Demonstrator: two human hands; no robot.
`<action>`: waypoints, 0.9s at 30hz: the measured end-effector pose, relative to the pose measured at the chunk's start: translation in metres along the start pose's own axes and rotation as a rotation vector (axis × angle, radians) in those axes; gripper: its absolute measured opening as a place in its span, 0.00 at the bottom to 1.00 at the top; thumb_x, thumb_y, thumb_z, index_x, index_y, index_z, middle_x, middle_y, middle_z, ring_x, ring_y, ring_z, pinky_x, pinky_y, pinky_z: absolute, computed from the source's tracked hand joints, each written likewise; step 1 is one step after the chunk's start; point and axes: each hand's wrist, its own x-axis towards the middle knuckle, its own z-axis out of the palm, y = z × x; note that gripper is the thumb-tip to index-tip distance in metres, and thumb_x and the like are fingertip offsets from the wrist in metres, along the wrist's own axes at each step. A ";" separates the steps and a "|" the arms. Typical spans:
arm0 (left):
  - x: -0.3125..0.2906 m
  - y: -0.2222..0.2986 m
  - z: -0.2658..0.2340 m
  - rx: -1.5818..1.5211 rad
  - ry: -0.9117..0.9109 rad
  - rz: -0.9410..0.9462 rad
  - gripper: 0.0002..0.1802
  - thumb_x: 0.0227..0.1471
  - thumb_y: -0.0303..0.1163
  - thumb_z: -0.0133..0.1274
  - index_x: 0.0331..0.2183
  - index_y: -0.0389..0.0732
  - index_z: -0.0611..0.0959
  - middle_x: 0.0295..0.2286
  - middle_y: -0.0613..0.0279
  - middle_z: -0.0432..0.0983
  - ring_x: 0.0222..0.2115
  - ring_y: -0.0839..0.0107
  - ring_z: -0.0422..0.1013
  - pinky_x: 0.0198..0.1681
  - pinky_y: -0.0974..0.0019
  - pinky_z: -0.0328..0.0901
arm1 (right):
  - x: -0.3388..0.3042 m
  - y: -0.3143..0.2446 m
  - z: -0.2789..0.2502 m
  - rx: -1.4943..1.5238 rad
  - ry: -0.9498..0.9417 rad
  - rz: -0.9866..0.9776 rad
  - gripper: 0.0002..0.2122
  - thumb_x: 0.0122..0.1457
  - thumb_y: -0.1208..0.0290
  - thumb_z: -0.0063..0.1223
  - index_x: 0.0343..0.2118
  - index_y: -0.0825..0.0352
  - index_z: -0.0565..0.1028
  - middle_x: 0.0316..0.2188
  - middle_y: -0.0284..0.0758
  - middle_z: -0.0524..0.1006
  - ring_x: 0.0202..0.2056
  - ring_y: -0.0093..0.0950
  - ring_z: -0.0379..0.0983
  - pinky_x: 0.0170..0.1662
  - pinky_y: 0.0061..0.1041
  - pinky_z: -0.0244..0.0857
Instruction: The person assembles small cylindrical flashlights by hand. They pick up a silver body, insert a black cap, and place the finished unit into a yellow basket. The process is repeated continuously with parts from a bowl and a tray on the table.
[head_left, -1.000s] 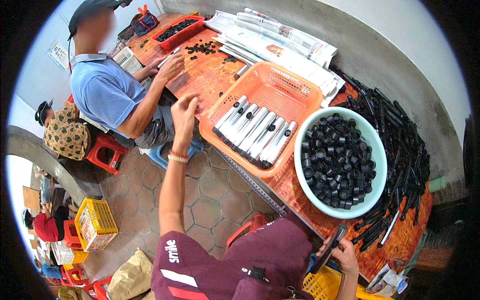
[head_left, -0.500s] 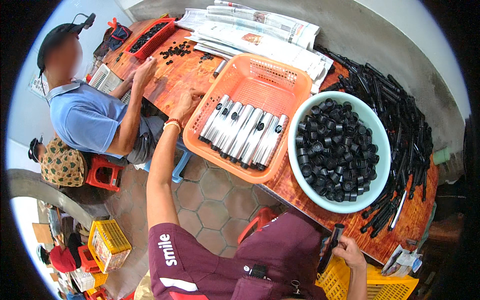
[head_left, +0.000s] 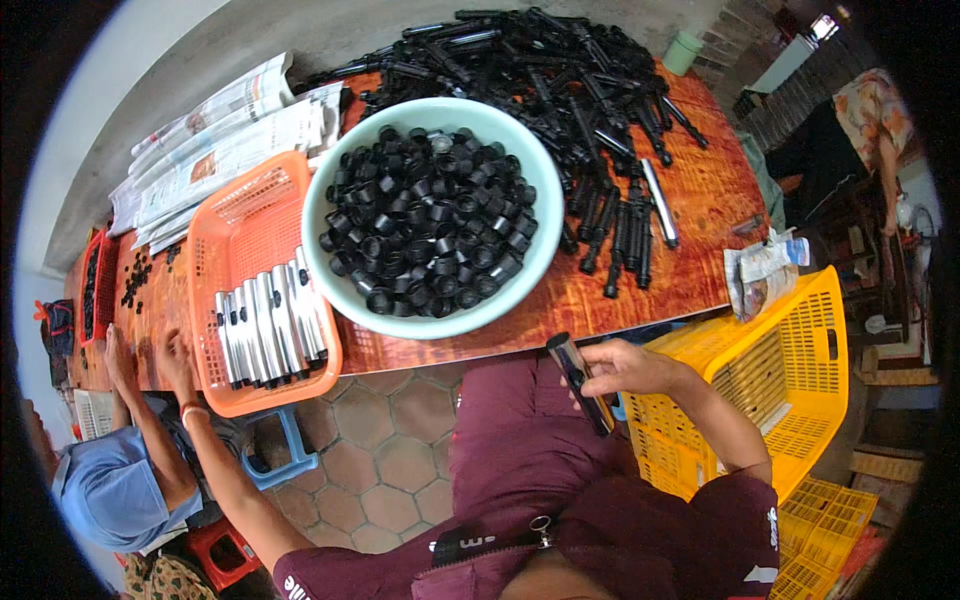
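In my right hand (head_left: 625, 368) is a glossy black tube (head_left: 580, 382), held tilted above my lap, fingers wrapped round it. My left hand (head_left: 177, 368), with a band at the wrist, is stretched out beside the left edge of an orange plastic basket (head_left: 212, 393). Its fingers look loosely bent and apart, and nothing shows in them. Shiny silver tubes (head_left: 265, 330) with dark ends lie side by side in the basket. Just right of it stands a pale blue-green basin (head_left: 548, 170), heaped with short black caps (head_left: 430, 220).
Black rods (head_left: 520, 75) are piled at the back of the wooden table (head_left: 690, 275); a silver tube (head_left: 660, 203) lies near them. Newspapers (head_left: 230, 150) lie at the back left. A co-worker in blue (head_left: 125, 490) sits to my left. Yellow crates (head_left: 835, 350) stand at right.
My view has swung to the right, bringing the basin and rod pile toward the middle. My right hand has brought the black tube up and forward in front of my lap.
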 end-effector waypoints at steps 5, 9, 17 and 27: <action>-0.050 0.090 -0.025 -0.690 0.089 -0.154 0.16 0.59 0.33 0.50 0.46 0.36 0.77 0.38 0.63 0.74 0.36 0.77 0.71 0.41 0.73 0.69 | -0.021 0.009 -0.019 0.080 0.199 -0.082 0.16 0.61 0.67 0.50 0.48 0.71 0.68 0.34 0.31 0.72 0.36 0.22 0.73 0.41 0.23 0.68; -0.134 0.198 -0.010 -1.003 -0.012 -0.257 0.13 0.57 0.31 0.52 0.45 0.38 0.78 0.39 0.63 0.74 0.33 0.78 0.71 0.37 0.74 0.70 | 0.002 -0.004 -0.026 -0.347 0.206 0.004 0.14 0.63 0.57 0.45 0.39 0.65 0.67 0.29 0.29 0.65 0.34 0.24 0.65 0.39 0.27 0.61; -0.270 0.396 0.138 -1.419 -0.675 -0.518 0.16 0.49 0.27 0.58 0.42 0.34 0.78 0.38 0.54 0.76 0.30 0.70 0.77 0.36 0.69 0.74 | 0.034 0.016 -0.083 -0.310 0.211 -0.084 0.13 0.63 0.58 0.44 0.36 0.65 0.65 0.31 0.32 0.67 0.31 0.23 0.69 0.35 0.26 0.65; -0.312 0.471 0.205 -1.788 -0.881 -0.557 0.14 0.54 0.23 0.53 0.44 0.37 0.75 0.37 0.51 0.78 0.34 0.68 0.77 0.39 0.68 0.74 | -0.015 -0.005 -0.048 -0.040 0.204 -0.237 0.16 0.61 0.62 0.50 0.46 0.69 0.68 0.33 0.30 0.70 0.35 0.20 0.70 0.40 0.22 0.66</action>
